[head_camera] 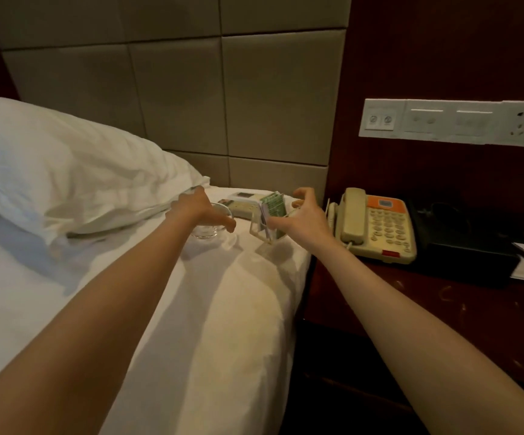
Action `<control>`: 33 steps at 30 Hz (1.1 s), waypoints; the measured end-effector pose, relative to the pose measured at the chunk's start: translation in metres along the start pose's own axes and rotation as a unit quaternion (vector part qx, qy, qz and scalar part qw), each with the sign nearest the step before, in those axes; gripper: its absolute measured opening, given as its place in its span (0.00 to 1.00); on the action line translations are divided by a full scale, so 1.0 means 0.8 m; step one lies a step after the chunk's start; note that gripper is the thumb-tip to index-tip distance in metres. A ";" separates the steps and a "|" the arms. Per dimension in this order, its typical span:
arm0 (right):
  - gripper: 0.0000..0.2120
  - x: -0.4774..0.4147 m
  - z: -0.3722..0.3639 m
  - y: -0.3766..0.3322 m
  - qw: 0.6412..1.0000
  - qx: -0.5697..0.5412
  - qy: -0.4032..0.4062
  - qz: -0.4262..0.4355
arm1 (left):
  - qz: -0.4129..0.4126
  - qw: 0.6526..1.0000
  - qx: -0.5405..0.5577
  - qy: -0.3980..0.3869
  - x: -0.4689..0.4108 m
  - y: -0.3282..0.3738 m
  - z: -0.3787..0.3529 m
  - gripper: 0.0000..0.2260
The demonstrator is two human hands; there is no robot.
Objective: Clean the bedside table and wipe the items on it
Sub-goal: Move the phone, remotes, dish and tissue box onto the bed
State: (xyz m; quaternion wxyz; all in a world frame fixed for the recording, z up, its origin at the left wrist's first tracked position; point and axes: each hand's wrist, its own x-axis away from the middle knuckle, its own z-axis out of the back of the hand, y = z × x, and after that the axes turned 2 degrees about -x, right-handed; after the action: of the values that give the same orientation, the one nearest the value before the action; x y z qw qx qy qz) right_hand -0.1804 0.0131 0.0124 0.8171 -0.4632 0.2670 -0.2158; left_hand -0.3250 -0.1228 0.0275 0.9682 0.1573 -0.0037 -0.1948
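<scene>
The left hand (202, 211) holds a glass dish (206, 232) on the bed (223, 296); the right hand (305, 219) grips a clear stand (262, 231) (green packets (273, 206) inside).

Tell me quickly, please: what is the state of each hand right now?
Left hand: closed, gripping the glass ashtray on the bed.
Right hand: closed, holding the clear card holder.
</scene>
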 end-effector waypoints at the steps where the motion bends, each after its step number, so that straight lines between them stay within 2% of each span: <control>1: 0.37 -0.005 -0.009 -0.001 1.000 0.001 -0.009 0.003 | 0.000 1.000 0.000 0.002 -0.007 -0.004 -0.003 0.50; 8: 0.36 -0.030 -0.051 0.012 0.999 -0.018 -0.048 0.009 | 0.004 1.000 0.024 -0.005 -0.044 -0.018 -0.016 0.50; 14: 0.34 -0.034 -0.061 0.014 0.998 -0.035 -0.050 0.017 | 0.000 0.999 0.041 -0.032 -0.054 -0.020 -0.016 0.49; 20: 0.39 -0.035 -0.063 0.017 0.997 -0.023 -0.069 0.015 | -0.014 0.997 0.025 -0.076 -0.046 -0.017 -0.002 0.47; 23: 0.42 -0.034 -0.054 0.017 0.997 -0.001 -0.074 0.014 | -0.029 0.997 0.026 -0.060 -0.035 -0.004 0.009 0.41; 27: 0.41 -0.027 -0.028 0.017 0.998 0.018 -0.055 0.014 | -0.049 0.998 0.032 -0.003 -0.016 0.027 0.021 0.37; 33: 0.39 -0.008 0.030 0.018 0.999 0.037 -0.005 -0.010 | -0.144 0.987 0.069 0.005 0.032 0.106 0.015 0.34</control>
State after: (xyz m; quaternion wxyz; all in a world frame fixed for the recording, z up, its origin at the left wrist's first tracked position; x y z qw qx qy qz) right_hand -0.1686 0.0396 0.0116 0.8329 -0.4360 0.2503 -0.2312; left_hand -0.2706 -0.0622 0.0634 0.9169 0.2238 0.0101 -0.3303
